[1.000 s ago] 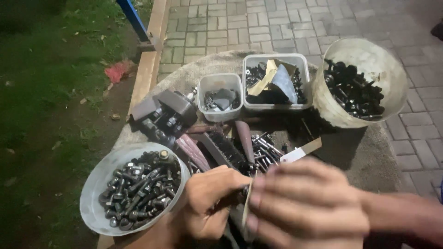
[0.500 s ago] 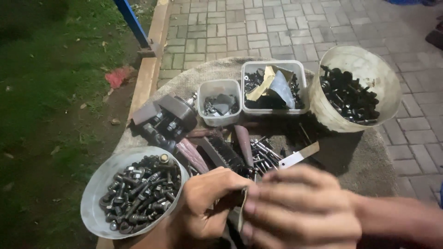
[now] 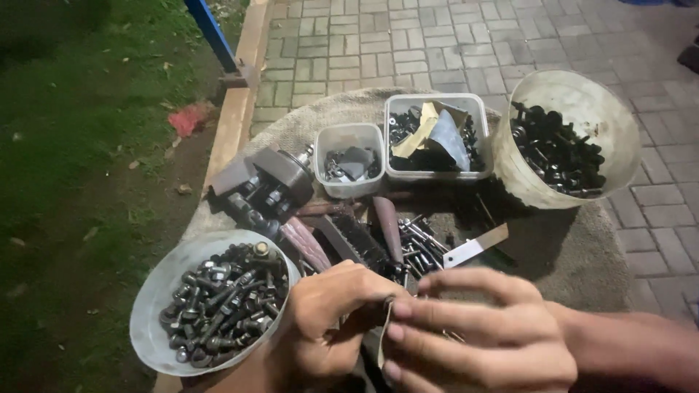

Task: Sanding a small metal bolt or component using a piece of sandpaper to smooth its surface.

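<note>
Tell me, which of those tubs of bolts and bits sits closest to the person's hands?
The round pale bowl of dark bolts and nuts at lower left: it lies right beside the left hand. The two clear square tubs and the big white bucket stand farther back.

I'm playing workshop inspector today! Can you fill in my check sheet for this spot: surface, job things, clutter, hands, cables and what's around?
Surface: round top under a coarse cloth, crowded.
Job things: thin flat strip pinched between both hands; its far end is hidden.
Clutter: bowl of bolts, big tub of dark bolts, two clear boxes, loose tools, white scraper blade.
Hands: left hand and right hand, both on the strip.
Cables: nothing seen.
Surroundings: grass, brick paving, blue post.
</note>
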